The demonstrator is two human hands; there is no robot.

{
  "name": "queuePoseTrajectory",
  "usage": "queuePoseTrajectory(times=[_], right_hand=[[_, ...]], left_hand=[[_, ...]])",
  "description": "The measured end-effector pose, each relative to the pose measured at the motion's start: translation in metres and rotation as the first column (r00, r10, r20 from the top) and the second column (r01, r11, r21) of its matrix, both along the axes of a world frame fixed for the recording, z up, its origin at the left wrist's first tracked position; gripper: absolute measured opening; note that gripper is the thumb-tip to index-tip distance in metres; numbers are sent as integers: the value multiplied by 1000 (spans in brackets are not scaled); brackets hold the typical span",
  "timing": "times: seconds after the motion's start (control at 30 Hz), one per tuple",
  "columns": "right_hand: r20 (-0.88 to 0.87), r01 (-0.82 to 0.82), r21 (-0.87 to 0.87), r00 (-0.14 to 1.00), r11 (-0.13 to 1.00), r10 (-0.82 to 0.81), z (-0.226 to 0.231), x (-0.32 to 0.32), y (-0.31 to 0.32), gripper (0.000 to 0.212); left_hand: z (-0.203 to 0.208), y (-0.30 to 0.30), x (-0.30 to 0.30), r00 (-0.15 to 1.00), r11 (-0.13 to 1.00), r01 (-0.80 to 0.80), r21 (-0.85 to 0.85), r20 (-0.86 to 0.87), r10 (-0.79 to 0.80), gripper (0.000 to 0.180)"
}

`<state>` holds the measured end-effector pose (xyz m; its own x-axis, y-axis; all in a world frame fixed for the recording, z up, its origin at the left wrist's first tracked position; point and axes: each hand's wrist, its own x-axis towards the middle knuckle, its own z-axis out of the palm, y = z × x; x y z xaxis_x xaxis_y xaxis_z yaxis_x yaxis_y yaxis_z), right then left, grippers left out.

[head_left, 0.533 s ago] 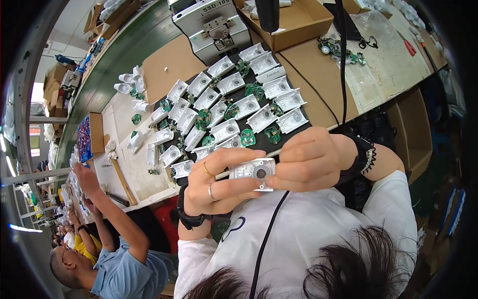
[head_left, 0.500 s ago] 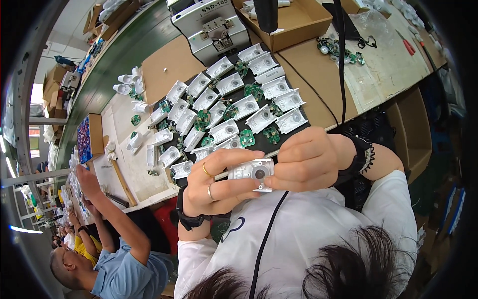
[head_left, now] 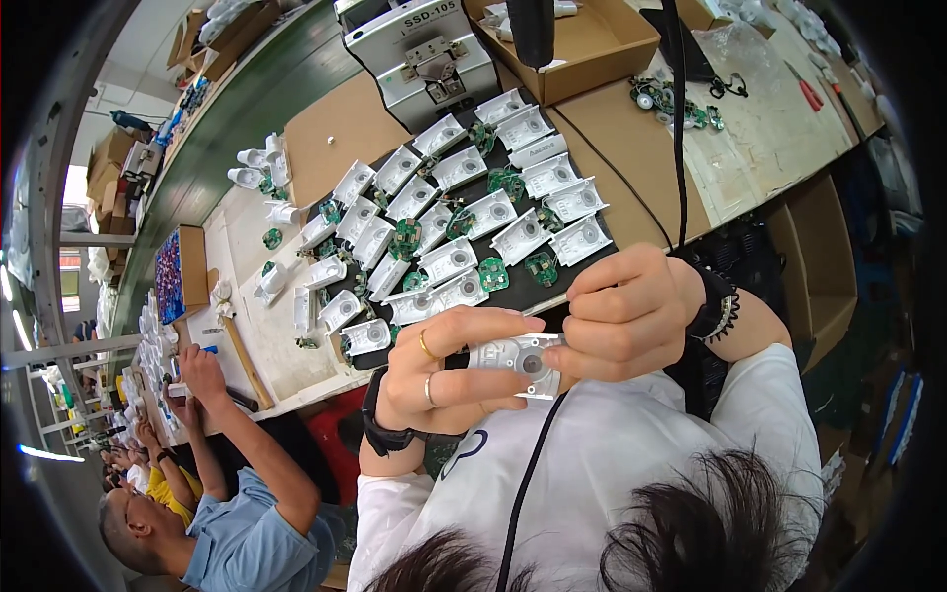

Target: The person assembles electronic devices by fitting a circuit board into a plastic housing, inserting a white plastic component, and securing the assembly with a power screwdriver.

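Observation:
My left hand (head_left: 449, 370), with two rings, is closed around a white plastic housing (head_left: 515, 363) whose round dark recess faces up. My right hand (head_left: 626, 321) is curled shut at the right end of this housing, fingertips pressed together against it; whether a small part sits between them is hidden. Just beyond my hands, rows of similar white housings (head_left: 449, 259) lie on a black mat (head_left: 567, 279). Green circuit boards (head_left: 493, 273) hang from or lie between several of them.
A grey-white machine (head_left: 429, 69) stands at the back beside an open cardboard box (head_left: 592, 59). A black cable (head_left: 678, 128) hangs down on the right. A hammer (head_left: 247, 360) lies to the left, near a co-worker's raised arm (head_left: 247, 434). Red-handled pliers (head_left: 809, 94) rest at far right.
Both my hands have shifted slightly right with the housing, and my right fingers have moved a little along its end. The co-worker's hand at left has lowered and now holds something blue.

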<state>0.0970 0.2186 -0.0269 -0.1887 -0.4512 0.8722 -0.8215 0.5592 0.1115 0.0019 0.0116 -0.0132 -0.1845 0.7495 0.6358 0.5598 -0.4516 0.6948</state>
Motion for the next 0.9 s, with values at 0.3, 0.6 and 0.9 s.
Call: queuePoseTrajectory(times=[0.3,0.6,0.9], right_hand=[[47,-12,-22,999,1000,13,-6,-5,2,16],[135,6,-31,991,1000,-2,-8,-8,-2,18],[194,23,13,981,1000,-26,2,-16,-20,26]], left_hand=[[2,-3,1,998,998,-46,-50,-35,44,21],[-2,-7,-4,994,995,-87,-56,-67,84,25],[18,-33,-9,976,927,-203,-314,15,219,42]])
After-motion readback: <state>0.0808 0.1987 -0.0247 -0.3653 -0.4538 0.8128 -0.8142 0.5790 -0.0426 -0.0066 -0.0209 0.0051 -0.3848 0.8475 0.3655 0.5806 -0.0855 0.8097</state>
